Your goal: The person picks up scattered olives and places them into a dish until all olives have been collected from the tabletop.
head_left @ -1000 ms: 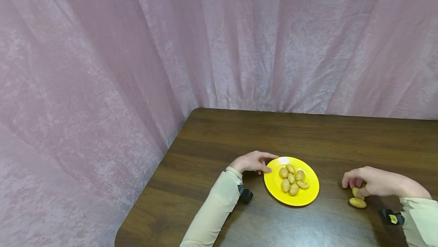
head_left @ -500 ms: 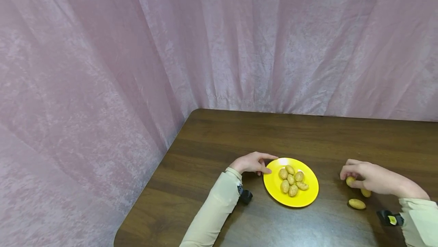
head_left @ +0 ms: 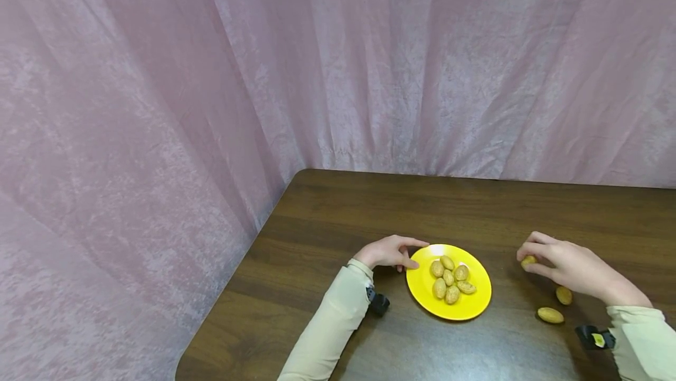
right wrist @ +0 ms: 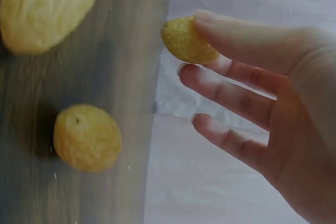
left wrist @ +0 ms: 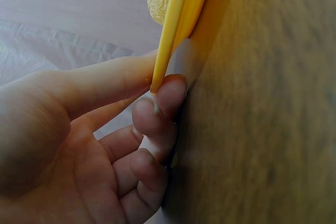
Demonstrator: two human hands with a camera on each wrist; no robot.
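My left hand (head_left: 389, 250) pinches the left rim of a round yellow plate (head_left: 428, 306). In the left wrist view the thumb lies on the upper face of the plate (left wrist: 172, 30) and fingertips sit beneath its edge. Several small yellow-brown potatoes (head_left: 451, 294) are grouped on the plate. To the plate's right, my right hand (head_left: 570, 262) holds one small potato (right wrist: 185, 41) between thumb and fingers, raised off the table; its other fingers are spread. Below that hand, a rounder potato (head_left: 564, 295) and a longer potato (head_left: 550, 315) lie on the table.
The dark wooden table (head_left: 369, 205) has a rounded corner at the back left. A pink velvet curtain (head_left: 369, 76) hangs behind and to the left of it. Each wrist carries a small black camera (head_left: 378, 301).
My right hand has picked up one potato and moved up and left with it, uncovering the rounder potato on the table. The left hand stays at the plate's rim.
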